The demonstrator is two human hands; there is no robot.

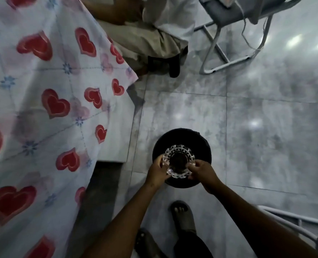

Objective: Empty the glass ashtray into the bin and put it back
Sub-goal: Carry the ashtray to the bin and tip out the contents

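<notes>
A clear cut-glass ashtray (178, 161) with a scalloped rim hangs over the round black bin (182, 138) on the floor. Both hands hold it. My left hand (157, 173) grips its left edge and my right hand (203, 173) grips its right edge. The ashtray faces roughly upward toward me, and its centre looks dark against the bin's dark inside. I cannot tell whether anything lies in it.
A table with a white cloth printed with red hearts (48, 108) fills the left side. A seated person (154, 34) is at the top, beside a metal-framed chair (234, 34). My feet in sandals (182, 215) stand on grey tiles (266, 136). A white rail (288, 222) sits at bottom right.
</notes>
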